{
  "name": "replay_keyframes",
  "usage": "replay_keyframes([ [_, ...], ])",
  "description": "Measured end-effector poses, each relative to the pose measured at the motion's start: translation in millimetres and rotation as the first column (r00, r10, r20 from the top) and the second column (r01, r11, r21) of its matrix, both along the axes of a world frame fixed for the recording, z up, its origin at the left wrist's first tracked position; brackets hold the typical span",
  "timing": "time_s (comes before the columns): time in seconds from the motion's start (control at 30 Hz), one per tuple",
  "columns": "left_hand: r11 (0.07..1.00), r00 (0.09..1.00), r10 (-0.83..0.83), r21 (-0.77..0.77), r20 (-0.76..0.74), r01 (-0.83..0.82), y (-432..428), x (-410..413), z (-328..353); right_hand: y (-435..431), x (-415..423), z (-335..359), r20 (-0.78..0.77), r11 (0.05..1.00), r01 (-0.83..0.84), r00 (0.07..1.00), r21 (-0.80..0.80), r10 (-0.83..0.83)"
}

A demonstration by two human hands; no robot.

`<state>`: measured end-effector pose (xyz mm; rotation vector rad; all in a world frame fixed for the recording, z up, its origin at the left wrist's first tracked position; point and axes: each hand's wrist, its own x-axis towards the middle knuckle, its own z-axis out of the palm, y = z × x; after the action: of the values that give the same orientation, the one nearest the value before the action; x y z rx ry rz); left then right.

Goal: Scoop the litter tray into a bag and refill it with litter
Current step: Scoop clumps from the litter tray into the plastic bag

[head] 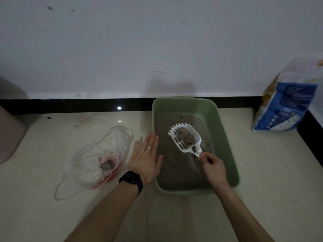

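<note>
Green litter tray (225,137) sits on the tiled floor (262,198) against the black skirting, long axis running away from the person toward the wall (157,41), grey litter (171,165) inside. White slotted scoop (185,139) is held above the litter, long axis diagonal: toothed front edge points up-left toward the wall, handle points down-right to the right hand (212,165). Grey clumps (185,135) lie in the scoop bowl. Right hand pinches the handle end with thumb and fingertips, other fingers curled.

Left hand (146,158) is flat and open, fingers straight and together, pointing toward the wall, over the tray's left rim; touching it or just above, cannot tell. Ring on one finger, dark watch (131,179) on the wrist.

Clear plastic bag (97,159) with red print lies on the floor left of the tray, near the left hand, a grey clump inside. Blue-and-white litter bag (286,100) stands at far right by the wall, well apart from the tray. A grey-pink bin (8,130) at the left edge.
</note>
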<state>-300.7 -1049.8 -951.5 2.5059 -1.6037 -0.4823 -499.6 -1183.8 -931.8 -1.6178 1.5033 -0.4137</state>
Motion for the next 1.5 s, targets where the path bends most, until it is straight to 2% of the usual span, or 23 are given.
replay_keyframes([
  [0.3, 0.999, 0.999, -0.042, 0.013, 0.006, 0.042, 17, 33, 7, 8, 1, 24, 0.072, 0.999, 0.037, 0.997, -0.007, -0.036],
  [0.43, 0.996, 0.995, 0.078, 0.04, 0.069, -0.081, 57, 81, 9, 24, 25, 45, 0.115, 0.998, -0.068, 0.991, -0.016, 0.069],
  [0.6, 0.94, 0.963, 0.257, 0.211, 0.085, -0.269, 129, 131, 4, 53, 72, 57, 0.112, 0.95, -0.311, 0.945, 0.007, 0.309],
  [0.7, 0.912, 0.959, 0.277, 0.299, 0.06, -0.282, 165, 136, -5, 73, 102, 51, 0.08, 0.906, -0.422, 0.904, 0.023, 0.419],
  [0.83, 0.893, 0.946, 0.323, 0.324, 0.023, -0.312, 188, 133, -19, 93, 137, 32, 0.033, 0.881, -0.464, 0.886, 0.093, 0.463],
  [1.0, 0.882, 0.946, 0.314, 0.345, 0.082, -0.323, 188, 128, -27, 104, 173, 12, -0.304, 0.742, -0.67, 0.708, -0.003, 0.637],
  [1.1, 0.871, 0.933, 0.355, 0.34, 0.067, -0.355, 184, 126, -29, 113, 190, 3, -0.56, 0.612, -0.772, 0.588, -0.172, 0.584],
  [1.23, 0.83, 0.914, 0.4, 0.398, 0.065, -0.392, 181, 119, -32, 121, 202, 1, -0.715, 0.379, -0.864, 0.492, -0.331, 0.497],
  [1.4, 0.815, 0.914, 0.402, 0.434, 0.052, -0.384, 186, 116, -40, 118, 204, 5, -0.784, 0.181, -0.865, 0.5, -0.467, 0.368],
  [1.5, 0.825, 0.916, 0.395, 0.412, 0.07, -0.388, 190, 125, -38, 117, 196, 0, -0.779, 0.152, -0.855, 0.516, -0.496, 0.356],
])
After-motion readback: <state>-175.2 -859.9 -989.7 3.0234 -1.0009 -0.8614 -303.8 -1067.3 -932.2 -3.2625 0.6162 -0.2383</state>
